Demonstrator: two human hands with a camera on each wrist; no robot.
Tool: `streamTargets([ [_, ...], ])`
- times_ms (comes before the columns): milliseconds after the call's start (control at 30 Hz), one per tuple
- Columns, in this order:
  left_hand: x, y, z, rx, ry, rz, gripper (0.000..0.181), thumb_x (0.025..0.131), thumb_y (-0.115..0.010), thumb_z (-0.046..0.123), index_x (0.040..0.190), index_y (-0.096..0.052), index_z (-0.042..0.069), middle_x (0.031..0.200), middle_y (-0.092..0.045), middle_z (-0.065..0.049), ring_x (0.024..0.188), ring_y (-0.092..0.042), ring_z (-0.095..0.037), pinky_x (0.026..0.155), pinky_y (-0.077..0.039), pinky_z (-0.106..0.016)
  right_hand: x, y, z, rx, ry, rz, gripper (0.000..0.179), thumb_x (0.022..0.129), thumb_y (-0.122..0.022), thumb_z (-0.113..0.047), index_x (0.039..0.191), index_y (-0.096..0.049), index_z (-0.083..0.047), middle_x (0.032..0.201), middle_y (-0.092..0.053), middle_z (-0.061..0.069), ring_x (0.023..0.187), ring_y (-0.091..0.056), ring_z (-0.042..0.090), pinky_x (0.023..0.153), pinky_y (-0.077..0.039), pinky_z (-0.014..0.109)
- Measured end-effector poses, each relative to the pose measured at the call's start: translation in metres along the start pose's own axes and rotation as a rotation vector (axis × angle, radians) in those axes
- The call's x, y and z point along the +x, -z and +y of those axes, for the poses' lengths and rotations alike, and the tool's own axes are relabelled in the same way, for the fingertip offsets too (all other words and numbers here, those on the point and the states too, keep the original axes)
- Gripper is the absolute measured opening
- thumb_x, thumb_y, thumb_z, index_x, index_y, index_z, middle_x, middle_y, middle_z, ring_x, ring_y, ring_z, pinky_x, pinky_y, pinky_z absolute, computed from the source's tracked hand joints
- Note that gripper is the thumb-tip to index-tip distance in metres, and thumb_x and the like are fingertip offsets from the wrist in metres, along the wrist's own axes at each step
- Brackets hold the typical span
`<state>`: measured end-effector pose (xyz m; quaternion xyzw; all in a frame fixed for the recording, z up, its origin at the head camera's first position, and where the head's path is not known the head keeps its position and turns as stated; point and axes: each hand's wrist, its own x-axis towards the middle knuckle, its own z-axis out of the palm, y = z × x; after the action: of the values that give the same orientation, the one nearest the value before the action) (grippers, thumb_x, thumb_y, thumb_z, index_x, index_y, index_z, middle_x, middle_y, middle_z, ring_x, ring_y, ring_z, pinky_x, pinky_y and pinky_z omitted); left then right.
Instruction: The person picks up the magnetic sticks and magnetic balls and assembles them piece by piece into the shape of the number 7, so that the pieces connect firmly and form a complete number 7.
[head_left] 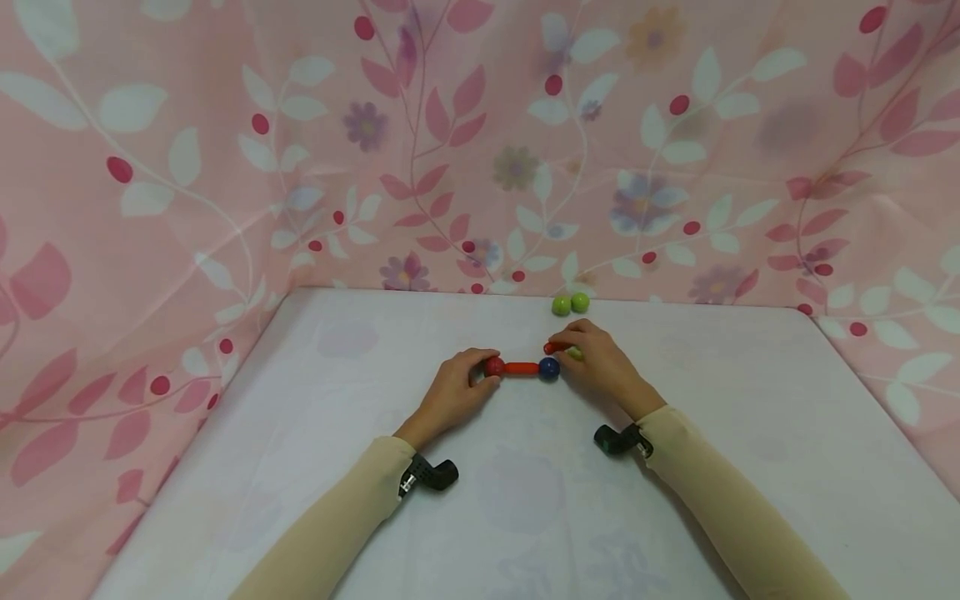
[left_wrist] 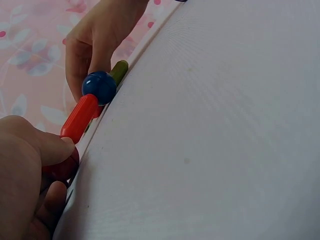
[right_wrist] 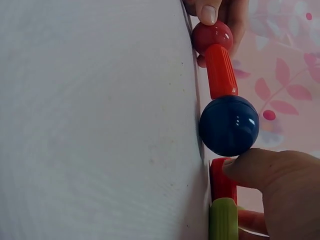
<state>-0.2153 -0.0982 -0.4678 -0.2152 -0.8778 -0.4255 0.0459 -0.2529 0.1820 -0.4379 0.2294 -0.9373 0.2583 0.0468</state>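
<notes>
Tabletop (head_left: 517, 425) under curled left hand (head_left: 453, 385)

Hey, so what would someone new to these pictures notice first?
The pink floral cloth dominates behind the white tabletop. On it, an orange rod lies between a red ball, held by the left hand, and a blue ball. Two green balls sit near the far edge.
</notes>
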Motion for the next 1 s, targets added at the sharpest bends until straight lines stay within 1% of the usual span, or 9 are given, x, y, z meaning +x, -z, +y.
streamTargets([
  [300,0.0003,0.0001,0.0007,0.014,-0.011,0.014,0.042,0.097,-0.075,0.016,0.137,-0.067,0.008,0.12,-0.067,-0.004,0.081,-0.055,-0.016,0.073,-0.047,-0.032,0.0025,-0.0022,0.0017,0.017,-0.039,0.044,0.028,0.092,-0.082,-0.014,0.119,-0.075,-0.007,0.123,-0.06,0.014,0.109,-0.06,0.032,0.098,-0.051,0.049],
  [533,0.0009,-0.0004,0.0001,0.007,-0.012,0.007,0.042,0.097,-0.075,0.015,0.138,-0.066,0.007,0.12,-0.067,-0.004,0.083,-0.055,-0.017,0.074,-0.047,-0.033,0.0043,-0.0048,0.0011,0.006,-0.078,0.052,0.028,0.091,-0.083,-0.013,0.116,-0.074,-0.006,0.122,-0.06,0.014,0.109,-0.06,0.031,0.098,-0.051,0.048],
  [600,0.0008,-0.0005,-0.0003,0.005,-0.013,0.005,0.042,0.097,-0.075,0.015,0.138,-0.066,0.007,0.121,-0.067,-0.004,0.084,-0.055,-0.017,0.074,-0.047,-0.033,0.0042,-0.0046,-0.0001,0.009,-0.086,0.052,0.027,0.091,-0.083,-0.013,0.116,-0.074,-0.006,0.122,-0.06,0.014,0.109,-0.06,0.032,0.098,-0.051,0.048],
  [700,0.0003,-0.0004,-0.0003,0.006,-0.012,0.005,0.042,0.097,-0.075,0.015,0.138,-0.066,0.007,0.12,-0.067,-0.004,0.084,-0.055,-0.017,0.074,-0.047,-0.033,0.0037,-0.0043,-0.001,0.004,-0.105,0.054,0.033,0.091,-0.083,-0.015,0.121,-0.072,-0.005,0.124,-0.06,0.015,0.11,-0.06,0.033,0.098,-0.051,0.049],
  [767,0.0,-0.0001,0.0,0.007,-0.013,0.007,0.042,0.097,-0.075,0.015,0.137,-0.067,0.008,0.12,-0.067,-0.004,0.083,-0.055,-0.016,0.074,-0.047,-0.033,0.0034,-0.004,-0.0016,-0.011,-0.126,0.057,0.041,0.09,-0.084,-0.018,0.126,-0.07,-0.005,0.122,-0.06,0.015,0.108,-0.06,0.032,0.095,-0.052,0.048],
  [867,0.0,0.0002,0.0003,0.006,-0.015,0.006,0.042,0.097,-0.075,0.015,0.138,-0.067,0.008,0.12,-0.067,-0.004,0.083,-0.054,-0.016,0.074,-0.047,-0.032,0.0032,-0.0034,-0.0017,-0.047,-0.157,0.065,0.051,0.089,-0.086,-0.025,0.133,-0.067,-0.006,0.115,-0.059,0.014,0.099,-0.059,0.031,0.088,-0.054,0.045],
  [933,0.0001,0.0003,0.0003,0.008,-0.017,0.007,0.042,0.097,-0.075,0.015,0.137,-0.067,0.008,0.119,-0.067,-0.003,0.082,-0.054,-0.016,0.074,-0.047,-0.032,0.0037,-0.0036,-0.0012,-0.07,-0.167,0.07,0.054,0.088,-0.087,-0.029,0.132,-0.067,-0.007,0.108,-0.058,0.012,0.093,-0.057,0.029,0.082,-0.054,0.043],
  [1000,0.0,0.0006,0.0006,0.01,-0.019,0.008,0.042,0.097,-0.075,0.015,0.137,-0.067,0.008,0.119,-0.067,-0.004,0.083,-0.054,-0.016,0.075,-0.047,-0.033,0.0048,-0.0041,0.0004,-0.087,-0.167,0.078,0.052,0.087,-0.087,-0.034,0.128,-0.069,-0.007,0.104,-0.057,0.011,0.09,-0.056,0.028,0.078,-0.053,0.041],
])
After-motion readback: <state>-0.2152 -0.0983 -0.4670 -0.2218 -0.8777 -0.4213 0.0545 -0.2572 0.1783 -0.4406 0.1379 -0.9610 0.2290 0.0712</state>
